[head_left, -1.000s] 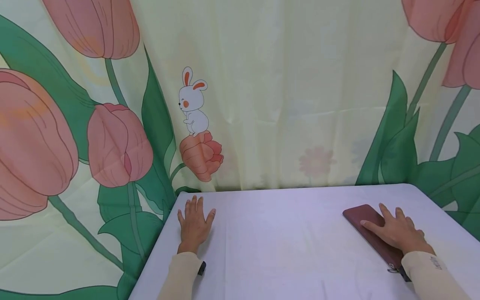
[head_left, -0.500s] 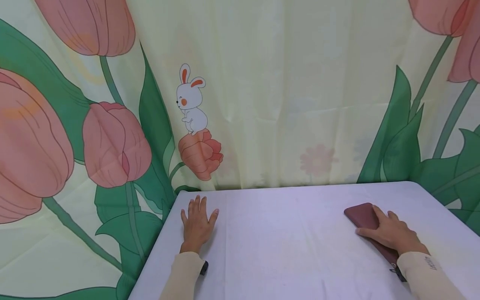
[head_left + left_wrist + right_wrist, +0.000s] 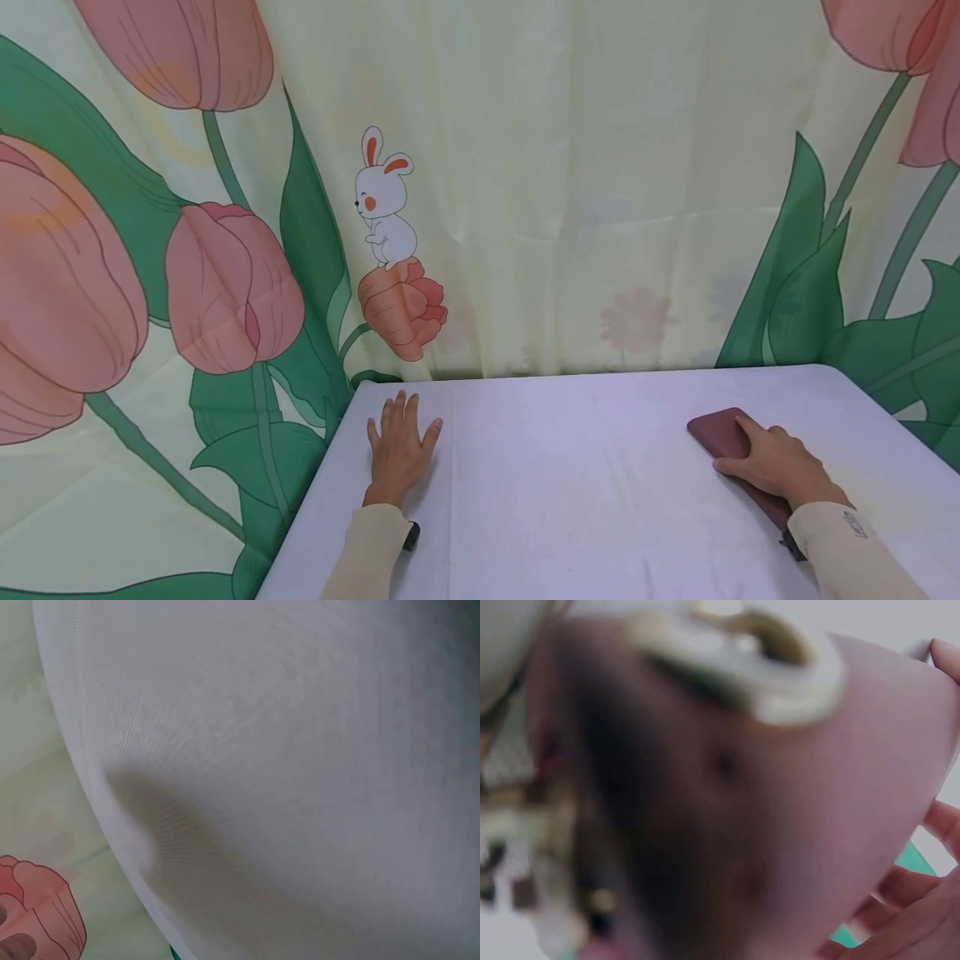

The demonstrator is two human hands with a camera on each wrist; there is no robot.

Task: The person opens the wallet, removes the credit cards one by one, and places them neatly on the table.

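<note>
A long maroon wallet lies slantwise at the right of the table in the head view. My right hand grips it from above, thumb along its near left edge and fingers over the far right side. Close up in the right wrist view, the wallet fills most of the picture, with a blurred gold-coloured metal ring at its end. Fingers show along its edge there. Over at the left, my left hand rests palm down with fingers spread, holding nothing.
A white cloth covers the table, whose back edge meets a hanging curtain printed with tulips and a rabbit. In the left wrist view only the cloth, a shadow and part of the curtain appear.
My right hand has gone from lying loosely over the wallet to gripping it by both sides. The left hand has shifted slightly to the right, still spread.
</note>
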